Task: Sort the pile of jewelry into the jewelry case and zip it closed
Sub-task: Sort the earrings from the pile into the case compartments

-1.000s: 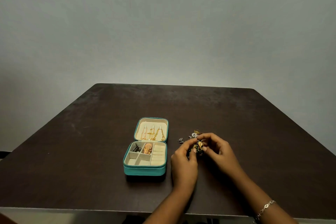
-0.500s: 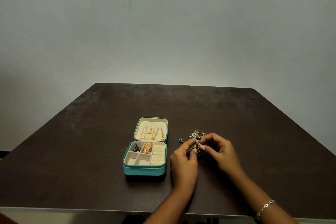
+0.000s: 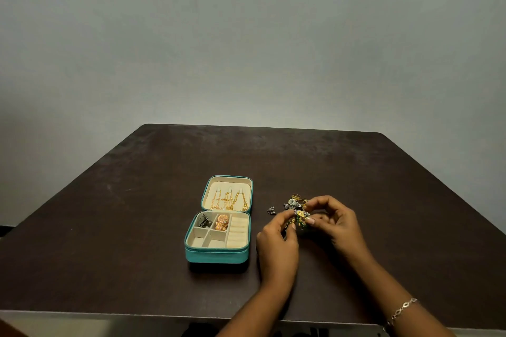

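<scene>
A teal jewelry case (image 3: 217, 254) lies open on the dark table, its lid (image 3: 227, 195) flat behind it with gold chains hung inside. Two back compartments hold a dark piece (image 3: 204, 220) and an orange-gold piece (image 3: 221, 222). To its right is the jewelry pile (image 3: 294, 204). My left hand (image 3: 278, 243) and my right hand (image 3: 332, 223) meet over the pile's near side and both pinch a small gold and green piece (image 3: 300, 217) between their fingertips. A lone silver piece (image 3: 271, 210) lies just left of the pile.
The brown table (image 3: 109, 241) ends in a front edge close to my forearms. A chain bracelet (image 3: 402, 310) circles my right wrist. A plain grey wall stands behind the table.
Both hands stay at the pile. The fingertips have shifted slightly on the gold and green piece, which now shows more between them.
</scene>
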### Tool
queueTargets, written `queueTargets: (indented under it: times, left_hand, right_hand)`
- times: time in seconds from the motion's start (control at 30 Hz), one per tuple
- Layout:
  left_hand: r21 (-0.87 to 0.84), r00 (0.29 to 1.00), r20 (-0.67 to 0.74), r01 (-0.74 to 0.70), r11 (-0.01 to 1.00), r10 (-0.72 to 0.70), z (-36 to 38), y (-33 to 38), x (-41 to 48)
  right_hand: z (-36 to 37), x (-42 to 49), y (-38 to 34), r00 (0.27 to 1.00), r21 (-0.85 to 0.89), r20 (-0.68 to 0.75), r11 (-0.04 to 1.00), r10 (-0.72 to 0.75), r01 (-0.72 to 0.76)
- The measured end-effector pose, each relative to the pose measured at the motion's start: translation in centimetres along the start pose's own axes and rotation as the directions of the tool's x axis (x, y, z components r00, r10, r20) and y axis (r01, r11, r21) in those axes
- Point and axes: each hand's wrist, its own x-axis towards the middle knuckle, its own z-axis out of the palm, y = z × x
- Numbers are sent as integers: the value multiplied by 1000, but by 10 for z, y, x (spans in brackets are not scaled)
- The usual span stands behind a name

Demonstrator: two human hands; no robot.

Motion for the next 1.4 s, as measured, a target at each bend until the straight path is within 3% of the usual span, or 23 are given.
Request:
queueTargets:
  times: [0.43,0.67,0.8,1.0,1.4]
  left_hand:
    - [-116,992,108,-56,992,69,-2,-2,2]
    - [-161,995,87,-27,987,42,-2,-5,2]
    - [-124,996,77,-40,991,50,-2,-4,1]
    - [-61,996,59,-69,996,73,0,-4,0]
    - [-41,995,42,-89,995,91,1,-5,-1]
  right_hand:
    - [-8,-2,-5,979,227,155,959,135,-168]
    - [1,-4,-5,990,65,97,992,101,-107]
    - [3,-6,-3,999,-136,49,991,18,-11]
    - [8,-10,-8,985,-479,-8,865,-172,147]
    - [9,-12,-9,974,-484,-97,865,-204,133]
